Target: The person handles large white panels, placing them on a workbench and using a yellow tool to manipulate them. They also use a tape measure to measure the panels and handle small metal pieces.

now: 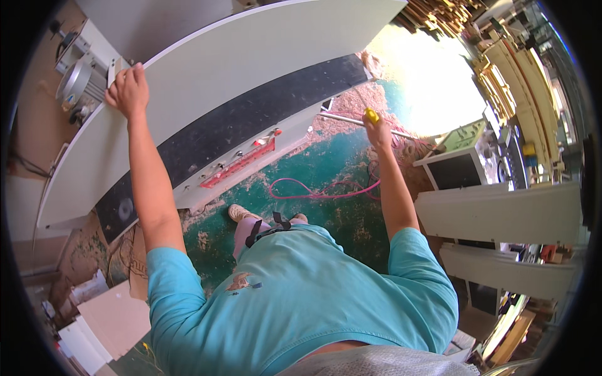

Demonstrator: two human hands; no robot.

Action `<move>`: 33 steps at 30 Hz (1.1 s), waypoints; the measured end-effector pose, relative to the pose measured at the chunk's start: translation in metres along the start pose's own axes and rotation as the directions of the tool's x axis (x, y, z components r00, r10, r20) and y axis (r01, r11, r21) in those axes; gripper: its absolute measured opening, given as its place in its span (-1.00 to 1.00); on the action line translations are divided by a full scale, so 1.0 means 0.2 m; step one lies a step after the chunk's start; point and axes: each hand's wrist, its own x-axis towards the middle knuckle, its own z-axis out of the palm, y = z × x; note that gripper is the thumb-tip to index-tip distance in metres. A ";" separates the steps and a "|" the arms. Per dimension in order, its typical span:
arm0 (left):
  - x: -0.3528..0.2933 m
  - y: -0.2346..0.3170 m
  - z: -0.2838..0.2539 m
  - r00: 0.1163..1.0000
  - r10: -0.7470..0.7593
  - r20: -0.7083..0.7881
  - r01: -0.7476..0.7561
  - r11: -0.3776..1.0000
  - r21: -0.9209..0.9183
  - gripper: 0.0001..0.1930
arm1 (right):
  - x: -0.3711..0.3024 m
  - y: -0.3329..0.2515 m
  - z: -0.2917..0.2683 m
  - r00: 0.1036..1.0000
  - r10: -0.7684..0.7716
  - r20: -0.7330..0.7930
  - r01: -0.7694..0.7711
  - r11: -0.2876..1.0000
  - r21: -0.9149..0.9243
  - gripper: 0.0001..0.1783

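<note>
A long, pale panel (pixel 251 66) lies along a black machine table (pixel 269 103) in front of me. At its far left edge is my left hand (pixel 129 91), fingers bent over the edge beside a small white block; whether it grips anything besides the panel is hidden. Out to the right, my right hand (pixel 378 134) is closed round a yellow-handled tool (pixel 372 116). A thin shaft seems to run from it toward the panel's right end; its exact kind is unclear.
A round metal machine part (pixel 75 83) sits beyond my left hand. Pink hose (pixel 291 195) loops over the green, sawdust-strewn floor (pixel 301 166). A metal bar (pixel 345 118) passes by my right hand. Stacked pale boards (pixel 501 213) stand at right, timber offcuts (pixel 439 19) at far right.
</note>
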 end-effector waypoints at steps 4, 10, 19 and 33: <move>-0.07 0.10 -0.02 0.985 -0.136 -0.108 0.139 0.990 0.024 -0.47 | 0.17 0.31 -0.51 0.876 0.351 -0.330 -0.396 0.915 -0.080 -0.44; -0.34 -0.04 -0.26 0.335 -0.915 0.224 0.370 -0.091 -0.924 -0.20 | -0.03 0.20 -0.95 0.908 -0.089 0.410 -0.047 0.950 0.310 -0.54; -1.71 -0.14 -0.48 -0.467 -0.483 0.741 0.291 -0.875 -0.387 -0.42 | -0.52 -0.55 -0.96 0.286 -0.312 0.906 0.180 0.946 0.269 -0.49; -2.19 -0.20 -0.10 -0.542 -0.464 0.701 0.299 -0.886 -0.355 -0.36 | 1.87 0.33 -0.93 0.750 -0.565 0.344 0.391 -0.042 -0.920 -0.63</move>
